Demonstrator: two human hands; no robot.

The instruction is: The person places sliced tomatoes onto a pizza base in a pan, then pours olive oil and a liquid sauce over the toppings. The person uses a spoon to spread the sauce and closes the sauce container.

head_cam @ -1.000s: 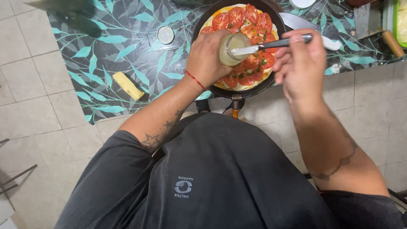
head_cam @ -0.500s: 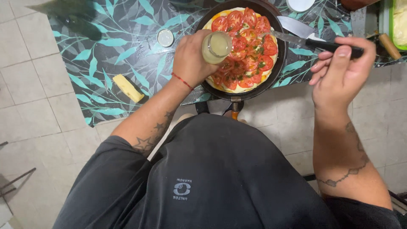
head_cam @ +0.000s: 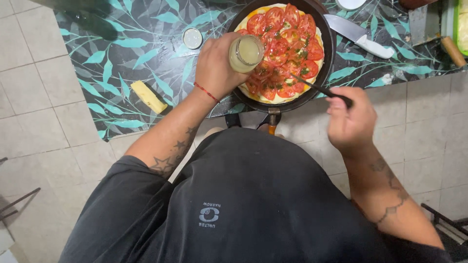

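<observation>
Right hand (head_cam: 352,119) is gripping a dark utensil (head_cam: 314,87) pointing toward 10 o'clock over the tomato-topped pan (head_cam: 327,44); left hand (head_cam: 217,65) is clasping a jar (head_cam: 246,52)

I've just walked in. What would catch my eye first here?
The round black pan topped with red tomato slices, at the top on the leaf-patterned table. The left hand holds a small glass jar of pale liquid over it; the right hand points a thin dark utensil at the slices.

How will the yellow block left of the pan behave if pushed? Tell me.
The yellow block looks flat-sided, so it would probably slide, not roll. It lies low on the table, so tipping seems unlikely. If it is cheese or butter, it may feel greasy and dent.
</observation>
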